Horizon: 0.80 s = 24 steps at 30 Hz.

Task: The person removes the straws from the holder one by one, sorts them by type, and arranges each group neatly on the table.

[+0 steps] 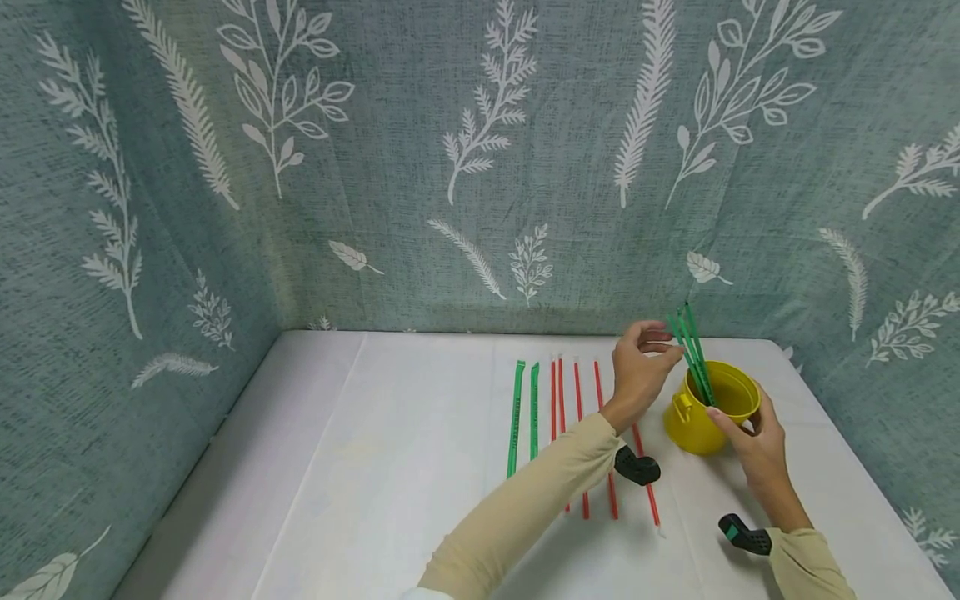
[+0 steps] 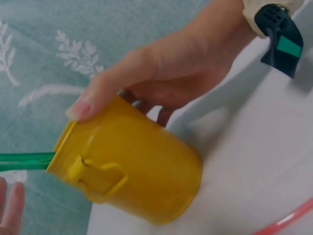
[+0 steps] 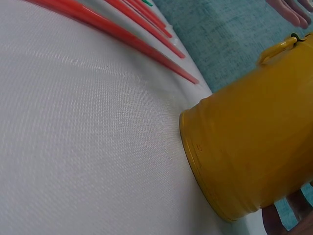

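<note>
A small yellow bucket [image 1: 693,432] with side handles stands on the right of the table, and several green straws [image 1: 699,360] lean upright inside it. My right hand [image 1: 762,450] grips the bucket from the right, thumb at the rim and the other fingers around its outer wall. My left hand [image 1: 641,367] is raised beside the upper part of the green straws, its fingers extended. In the left wrist view, the left fingers [image 2: 14,205] appear apart from the green straws [image 2: 27,161], and the right thumb lies on the bucket's [image 2: 146,161] rim.
Two green straws [image 1: 515,417] lie on the white table [image 1: 390,467] left of several red straws [image 1: 578,390], partly hidden by my left forearm. Black wrist devices [image 1: 744,535] sit at both cuffs. A leaf-patterned green cloth [image 1: 405,167] surrounds the table's back and sides.
</note>
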Tool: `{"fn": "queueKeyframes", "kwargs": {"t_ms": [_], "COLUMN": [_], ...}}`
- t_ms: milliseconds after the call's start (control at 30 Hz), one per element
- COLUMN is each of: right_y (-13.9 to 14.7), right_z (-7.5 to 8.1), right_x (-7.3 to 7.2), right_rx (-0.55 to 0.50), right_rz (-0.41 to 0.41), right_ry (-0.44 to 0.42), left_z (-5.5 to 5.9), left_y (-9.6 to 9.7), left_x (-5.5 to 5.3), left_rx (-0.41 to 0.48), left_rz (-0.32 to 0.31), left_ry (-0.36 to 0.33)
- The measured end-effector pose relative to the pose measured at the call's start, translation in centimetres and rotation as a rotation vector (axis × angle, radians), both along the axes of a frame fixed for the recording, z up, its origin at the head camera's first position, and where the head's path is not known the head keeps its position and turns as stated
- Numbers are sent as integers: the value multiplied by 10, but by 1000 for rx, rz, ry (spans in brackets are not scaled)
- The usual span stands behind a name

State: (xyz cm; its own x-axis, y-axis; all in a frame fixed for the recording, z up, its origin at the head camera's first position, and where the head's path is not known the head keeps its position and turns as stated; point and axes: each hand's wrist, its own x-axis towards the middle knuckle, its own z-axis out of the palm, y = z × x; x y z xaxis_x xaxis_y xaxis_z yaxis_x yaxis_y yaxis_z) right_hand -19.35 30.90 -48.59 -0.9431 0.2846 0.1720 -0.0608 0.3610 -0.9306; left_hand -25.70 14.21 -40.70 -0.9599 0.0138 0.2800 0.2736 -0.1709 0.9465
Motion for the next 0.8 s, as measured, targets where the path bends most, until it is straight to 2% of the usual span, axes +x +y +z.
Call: {"fn": "queueKeyframes", "kwargs": {"t_ms": [233,400,600,800], "right_y": [1,0,-1,0], "right_z": [-1,-1,-1,-1], "right_x": [-1,-2,0,0], "right_rx": [1,-2,-7,-8], "right_rz": [-9,-16,-7,-5], "right_ry": [1,-9,-7,8], "left_z": [1,-1,-4,-6], "left_y": [12,17,16,11], "left_x": [-2,-3,1,1], "left_rx": [-33,-63,-39,-123], "left_rz": [33,12,9,22], "left_ry": [-13,-30,-48,-32]}}
